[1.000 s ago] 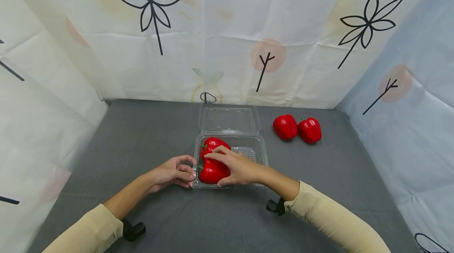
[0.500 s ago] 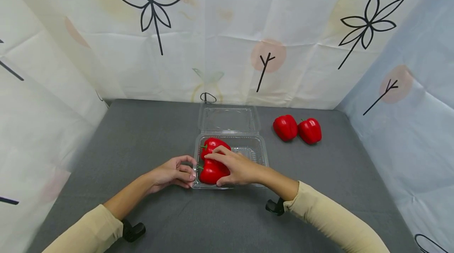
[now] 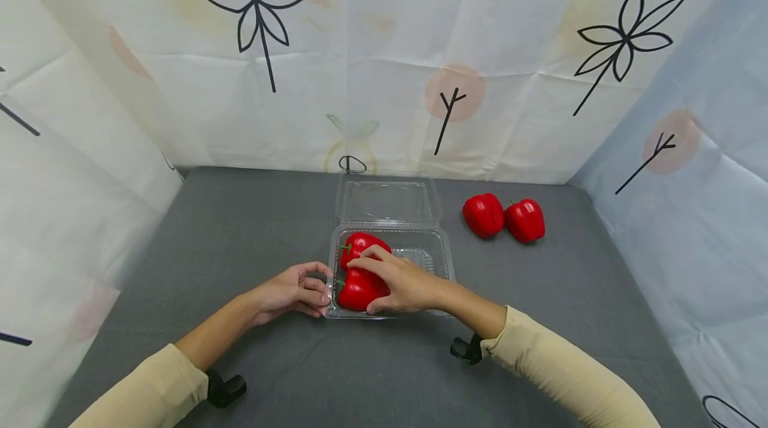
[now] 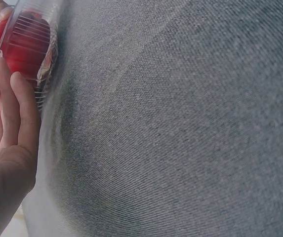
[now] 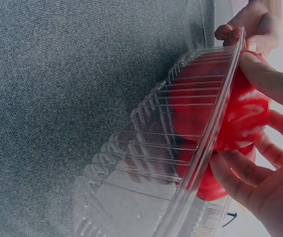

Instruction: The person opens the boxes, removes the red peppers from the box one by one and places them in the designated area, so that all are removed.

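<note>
A clear plastic clamshell container [image 3: 447, 261] lies on the table, its lid [image 3: 389, 205] folded back away from the person. Two red bell peppers sit in its left half: a far pepper [image 3: 363, 241] and a near pepper [image 3: 358, 293], stems to the left. My right hand [image 3: 414, 285] grips the near pepper from above, thumb on the near side and fingers over the far side. In the right wrist view the pepper [image 5: 245, 118] shows between thumb and fingers. My left hand [image 3: 293, 293] holds the container's left rim, with fingers [image 4: 28, 113] along the outer wall.
Two more red bell peppers, one [image 3: 483, 216] beside another [image 3: 525, 221], lie on the grey table [image 3: 264, 215] to the right of the lid. A patterned cloth [image 3: 384, 48] hangs behind the table and along both sides.
</note>
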Demonstrator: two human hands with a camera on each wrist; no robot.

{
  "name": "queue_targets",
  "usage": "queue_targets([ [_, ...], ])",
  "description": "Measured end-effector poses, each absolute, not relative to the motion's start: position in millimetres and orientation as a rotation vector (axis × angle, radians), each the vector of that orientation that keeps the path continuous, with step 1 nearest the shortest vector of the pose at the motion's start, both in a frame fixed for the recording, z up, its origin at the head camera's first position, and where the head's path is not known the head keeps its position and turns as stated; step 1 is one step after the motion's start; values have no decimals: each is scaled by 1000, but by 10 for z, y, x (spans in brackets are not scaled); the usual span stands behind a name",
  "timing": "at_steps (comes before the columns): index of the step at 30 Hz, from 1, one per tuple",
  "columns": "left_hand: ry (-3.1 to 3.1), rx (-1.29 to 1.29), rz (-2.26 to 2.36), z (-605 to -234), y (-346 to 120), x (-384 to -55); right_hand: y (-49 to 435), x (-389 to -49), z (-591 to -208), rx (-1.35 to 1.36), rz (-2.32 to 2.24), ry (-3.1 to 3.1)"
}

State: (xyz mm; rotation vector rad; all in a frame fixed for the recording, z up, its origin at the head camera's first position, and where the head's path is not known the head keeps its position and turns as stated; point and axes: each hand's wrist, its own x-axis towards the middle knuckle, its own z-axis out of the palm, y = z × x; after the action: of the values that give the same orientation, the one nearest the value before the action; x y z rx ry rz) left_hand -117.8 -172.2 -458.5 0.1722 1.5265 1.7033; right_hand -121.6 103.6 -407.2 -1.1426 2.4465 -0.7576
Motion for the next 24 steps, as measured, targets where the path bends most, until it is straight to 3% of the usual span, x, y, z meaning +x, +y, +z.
queue_targets([
  [24, 1541, 166, 1684, -4577, -1712, -1197, 1155, -1203, -3835, -1150, -802, 2425],
])
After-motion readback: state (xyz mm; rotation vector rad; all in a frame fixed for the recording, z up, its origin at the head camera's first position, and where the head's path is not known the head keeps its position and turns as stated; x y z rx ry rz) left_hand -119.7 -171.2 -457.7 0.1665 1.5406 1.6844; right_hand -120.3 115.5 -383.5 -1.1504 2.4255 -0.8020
